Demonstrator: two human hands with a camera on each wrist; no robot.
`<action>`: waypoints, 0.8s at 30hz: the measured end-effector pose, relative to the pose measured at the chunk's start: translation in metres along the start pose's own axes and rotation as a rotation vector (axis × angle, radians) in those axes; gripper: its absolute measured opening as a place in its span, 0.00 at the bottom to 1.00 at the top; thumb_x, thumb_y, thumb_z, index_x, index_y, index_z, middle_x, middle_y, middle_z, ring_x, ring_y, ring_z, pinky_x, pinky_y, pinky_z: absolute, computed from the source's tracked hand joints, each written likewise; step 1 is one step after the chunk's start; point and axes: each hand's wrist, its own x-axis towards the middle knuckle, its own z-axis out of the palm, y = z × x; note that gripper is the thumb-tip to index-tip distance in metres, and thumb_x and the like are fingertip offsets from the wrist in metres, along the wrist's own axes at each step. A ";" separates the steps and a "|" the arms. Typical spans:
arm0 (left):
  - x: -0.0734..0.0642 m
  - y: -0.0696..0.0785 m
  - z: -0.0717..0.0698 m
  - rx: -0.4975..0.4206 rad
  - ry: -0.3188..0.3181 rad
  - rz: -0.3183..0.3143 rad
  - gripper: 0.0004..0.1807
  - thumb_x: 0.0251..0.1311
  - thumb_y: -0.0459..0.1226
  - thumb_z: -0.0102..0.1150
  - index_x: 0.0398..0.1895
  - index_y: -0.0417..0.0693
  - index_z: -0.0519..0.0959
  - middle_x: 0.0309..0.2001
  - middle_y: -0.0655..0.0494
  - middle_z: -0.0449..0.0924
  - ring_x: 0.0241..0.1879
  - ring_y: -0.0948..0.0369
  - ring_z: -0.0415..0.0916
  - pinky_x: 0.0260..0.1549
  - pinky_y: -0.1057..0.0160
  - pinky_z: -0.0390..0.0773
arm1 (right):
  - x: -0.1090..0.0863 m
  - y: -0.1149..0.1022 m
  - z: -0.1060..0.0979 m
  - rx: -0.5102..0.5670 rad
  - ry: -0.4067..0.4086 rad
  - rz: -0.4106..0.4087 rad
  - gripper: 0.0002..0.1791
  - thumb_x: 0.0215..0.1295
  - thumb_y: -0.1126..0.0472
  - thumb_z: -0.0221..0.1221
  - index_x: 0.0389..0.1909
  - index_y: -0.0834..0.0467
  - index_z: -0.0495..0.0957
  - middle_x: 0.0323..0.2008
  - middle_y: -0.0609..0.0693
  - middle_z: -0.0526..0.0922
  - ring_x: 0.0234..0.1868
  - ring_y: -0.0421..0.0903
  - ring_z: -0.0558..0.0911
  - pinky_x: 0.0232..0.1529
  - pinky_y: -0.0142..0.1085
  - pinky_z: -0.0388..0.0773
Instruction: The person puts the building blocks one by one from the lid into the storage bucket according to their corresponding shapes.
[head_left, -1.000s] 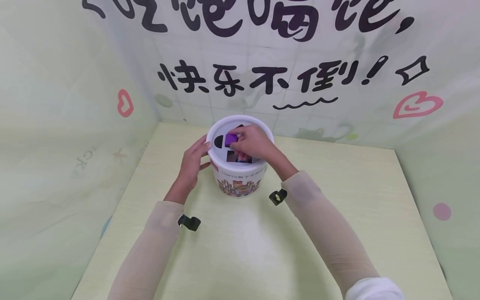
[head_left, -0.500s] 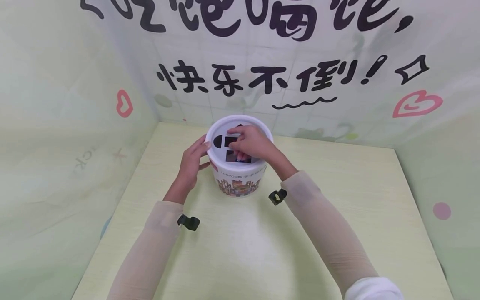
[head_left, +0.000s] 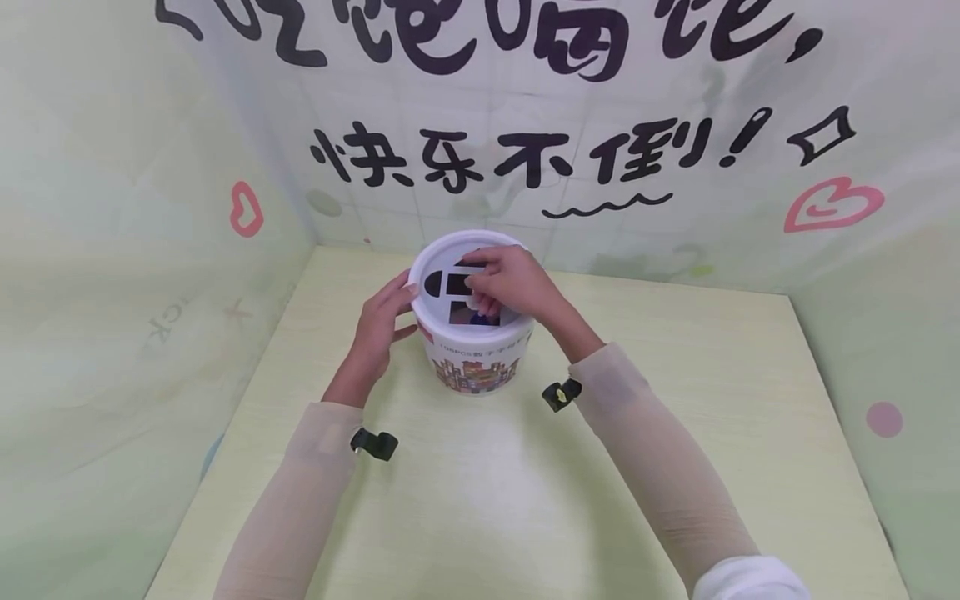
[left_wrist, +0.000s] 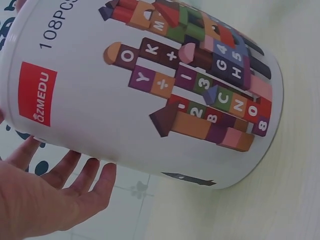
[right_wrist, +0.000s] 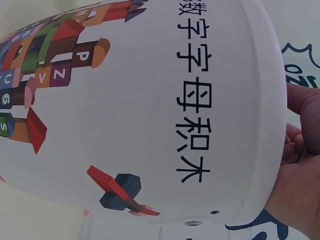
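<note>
A white block bucket (head_left: 478,371), printed with coloured letter blocks, stands upright. Its white lid (head_left: 437,310) has dark shape holes: a half-round hole (head_left: 432,284), a rectangular hole (head_left: 457,284), a larger square hole (head_left: 462,313) and a partly covered hole at the back. Something blue shows in the square hole. My left hand (head_left: 381,321) grips the bucket's left side, thumb at the lid rim and fingers bent along the wall. Over the lid, my right hand (head_left: 519,285) holds its index finger and thumb apart, with nothing seen between them; its other fingers are bent above the square hole.
The bucket rests on a pale wooden table (head_left: 480,492), near its back edge. A printed cloth wall (head_left: 480,200) with large dark characters rises just behind. Similar cloth sides (head_left: 135,333) flank the table.
A purple block between the right thumb and index finger over the rectangular hole is gone from view, and that hole shows dark. My right hand has shifted slightly to the right.
</note>
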 end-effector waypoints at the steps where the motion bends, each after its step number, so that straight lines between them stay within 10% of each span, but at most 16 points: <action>1: 0.000 0.001 -0.001 -0.001 -0.005 0.000 0.28 0.68 0.50 0.49 0.71 0.61 0.66 0.64 0.50 0.72 0.59 0.52 0.71 0.58 0.41 0.73 | -0.001 0.000 -0.001 0.003 0.011 0.001 0.21 0.66 0.64 0.59 0.60 0.60 0.75 0.24 0.56 0.84 0.22 0.51 0.83 0.27 0.45 0.85; 24: -0.006 0.000 -0.035 0.134 -0.008 0.116 0.34 0.70 0.50 0.49 0.76 0.54 0.57 0.74 0.49 0.58 0.71 0.50 0.58 0.66 0.44 0.65 | -0.049 0.038 -0.044 0.246 0.379 0.009 0.18 0.69 0.59 0.57 0.57 0.62 0.77 0.29 0.60 0.83 0.24 0.45 0.85 0.32 0.39 0.86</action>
